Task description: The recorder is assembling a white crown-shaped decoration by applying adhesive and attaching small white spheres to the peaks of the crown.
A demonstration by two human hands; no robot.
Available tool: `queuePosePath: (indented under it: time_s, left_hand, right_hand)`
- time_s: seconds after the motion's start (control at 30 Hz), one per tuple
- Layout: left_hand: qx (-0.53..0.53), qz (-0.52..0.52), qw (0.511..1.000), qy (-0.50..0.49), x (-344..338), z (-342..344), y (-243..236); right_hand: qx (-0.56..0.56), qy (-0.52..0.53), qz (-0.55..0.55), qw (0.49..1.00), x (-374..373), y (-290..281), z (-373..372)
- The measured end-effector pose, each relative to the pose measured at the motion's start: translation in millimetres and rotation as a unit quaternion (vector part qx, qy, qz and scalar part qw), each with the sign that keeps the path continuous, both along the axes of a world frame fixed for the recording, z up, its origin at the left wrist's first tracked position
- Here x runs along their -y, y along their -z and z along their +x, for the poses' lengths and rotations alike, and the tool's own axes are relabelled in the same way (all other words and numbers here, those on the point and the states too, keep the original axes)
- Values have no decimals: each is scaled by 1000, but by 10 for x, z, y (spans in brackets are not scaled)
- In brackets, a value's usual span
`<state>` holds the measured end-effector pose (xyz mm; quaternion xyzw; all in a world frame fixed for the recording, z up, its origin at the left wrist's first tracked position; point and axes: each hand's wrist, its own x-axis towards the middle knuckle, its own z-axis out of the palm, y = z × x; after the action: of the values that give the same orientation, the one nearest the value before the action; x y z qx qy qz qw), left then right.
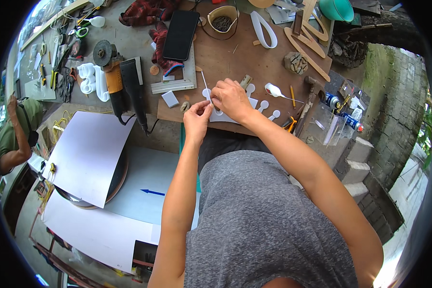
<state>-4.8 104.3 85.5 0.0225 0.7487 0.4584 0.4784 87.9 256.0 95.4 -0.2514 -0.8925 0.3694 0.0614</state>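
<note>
Together, nearly closed hands [197, 117] [231, 100] pinch a slender, straight white strip [204, 82] above flat brown board [245, 62].

Grey workbench [122, 41], positions relative to the black phone [181, 35]: red-and-black checked cloth [146, 13], upper left; orange-bodied angle grinder [114, 79], lower left; white curved pieces [101, 84], farther lower left; brown board [240, 60], right, bearing a tan container [223, 10] and a rounded block [295, 63].
</note>
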Motion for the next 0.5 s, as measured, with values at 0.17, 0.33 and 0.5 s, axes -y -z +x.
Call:
queuePosePath:
  time_s: [0.17, 0.33, 0.5]
  left_hand:
    - [-3, 2, 1000, 1, -12, -7, -6]
    - [3, 3, 1000, -3, 1, -7, 12]
    - [5, 1, 1000, -3, -3, -1, 4]
  right_hand:
    - [-19, -30, 34, 999, -40, 17, 21]
    - [-19, -57, 58, 996, -65, 21, 23]
    - [-21, -60, 53, 997, -64, 46, 43]
